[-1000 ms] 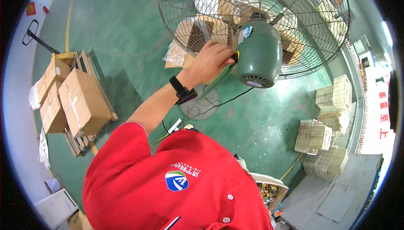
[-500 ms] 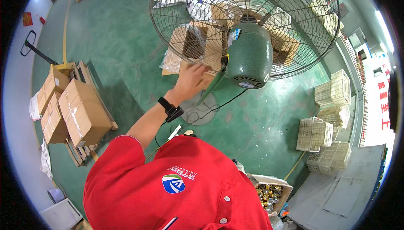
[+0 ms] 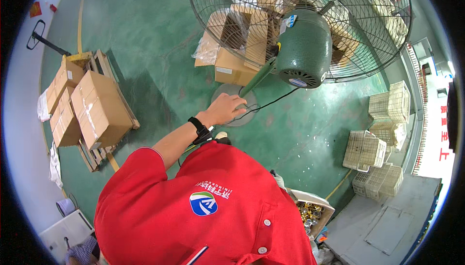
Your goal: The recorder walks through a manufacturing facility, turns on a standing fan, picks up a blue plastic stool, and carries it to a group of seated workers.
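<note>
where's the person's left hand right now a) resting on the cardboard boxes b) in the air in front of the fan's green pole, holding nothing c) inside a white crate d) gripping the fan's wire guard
b: the left hand hangs open in the air near the green pole of the fan, above the round base, holding nothing.
</note>
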{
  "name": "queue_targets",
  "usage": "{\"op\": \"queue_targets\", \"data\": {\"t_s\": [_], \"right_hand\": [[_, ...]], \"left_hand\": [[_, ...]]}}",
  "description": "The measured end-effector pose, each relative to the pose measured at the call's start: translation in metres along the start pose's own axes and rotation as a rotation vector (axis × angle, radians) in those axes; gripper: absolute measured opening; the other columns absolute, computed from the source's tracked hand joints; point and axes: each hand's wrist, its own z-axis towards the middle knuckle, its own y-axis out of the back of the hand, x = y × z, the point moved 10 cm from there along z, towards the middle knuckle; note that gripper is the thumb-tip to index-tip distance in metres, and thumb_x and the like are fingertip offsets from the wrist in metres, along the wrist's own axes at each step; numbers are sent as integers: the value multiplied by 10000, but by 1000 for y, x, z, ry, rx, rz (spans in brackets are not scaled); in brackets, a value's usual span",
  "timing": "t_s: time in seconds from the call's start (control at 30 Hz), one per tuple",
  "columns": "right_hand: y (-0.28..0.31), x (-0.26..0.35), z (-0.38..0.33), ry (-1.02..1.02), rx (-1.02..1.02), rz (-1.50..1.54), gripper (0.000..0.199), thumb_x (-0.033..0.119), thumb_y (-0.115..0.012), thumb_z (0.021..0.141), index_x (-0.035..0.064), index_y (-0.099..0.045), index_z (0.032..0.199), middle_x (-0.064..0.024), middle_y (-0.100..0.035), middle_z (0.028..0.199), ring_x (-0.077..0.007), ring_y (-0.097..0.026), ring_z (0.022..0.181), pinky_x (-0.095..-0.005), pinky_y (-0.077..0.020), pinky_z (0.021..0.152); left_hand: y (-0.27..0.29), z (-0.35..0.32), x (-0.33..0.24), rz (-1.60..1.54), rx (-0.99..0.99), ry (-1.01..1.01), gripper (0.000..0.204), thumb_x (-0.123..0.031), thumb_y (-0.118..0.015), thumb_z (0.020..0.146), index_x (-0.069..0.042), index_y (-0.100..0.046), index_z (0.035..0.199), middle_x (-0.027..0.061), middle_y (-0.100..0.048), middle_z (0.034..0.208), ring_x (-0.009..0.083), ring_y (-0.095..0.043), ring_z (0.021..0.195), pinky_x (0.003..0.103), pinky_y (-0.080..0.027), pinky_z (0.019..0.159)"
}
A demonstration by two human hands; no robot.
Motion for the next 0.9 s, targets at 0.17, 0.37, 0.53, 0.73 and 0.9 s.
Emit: {"op": "queue_targets", "data": {"t_s": [0.17, 0.37, 0.53, 0.73, 0.9], "right_hand": [[-7, -64, 32, -122, 24, -30, 323, 331, -684, 864, 75, -669, 1061, -70, -715, 948, -168, -602, 835, -337, -496, 775], [11, -28, 0, -77, 54, 53, 235, 283, -661, 904, 76, -644, 1013, -26, -680, 921, -141, -573, 828, -314, -482, 752], [27, 18, -33, -126, 83, 29, 144, 218, -659, 917, 119, -555, 906, 3, -565, 810, -120, -504, 766, -290, -461, 717], [39, 21, -12, 290, 149, -158, 90, 172, -651, 913, 123, -576, 914, 2, -571, 756, -129, -541, 726, -297, -477, 674], [52, 43, -39, -93, 5, 79, 186, 240, -668, 884, 63, -643, 936, -49, -656, 731, -163, -608, 610, -341, -497, 553]], "left_hand": [[-17, -5, -2, -47, 10, -15, 347, -389, -578, 987, -112, -633, 1188, 98, -657, 1101, 329, -619, 989, 441, -443, 915], [-43, -20, 12, -120, 51, 58, 359, -392, -551, 998, -116, -635, 1211, 103, -655, 1124, 331, -609, 1020, 443, -426, 948], [-54, -35, 26, -159, 55, 107, 359, -379, -553, 996, -95, -641, 1198, 99, -659, 1154, 331, -610, 1037, 439, -424, 962], [-60, -48, 43, -193, 47, 162, 343, -368, -553, 992, -101, -647, 1186, 107, -661, 1112, 311, -623, 1039, 445, -435, 953], [-98, -62, 75, -96, 230, 221, 322, -354, -571, 963, -94, -665, 1130, 137, -668, 1040, 353, -637, 986, 477, -494, 843]]}}
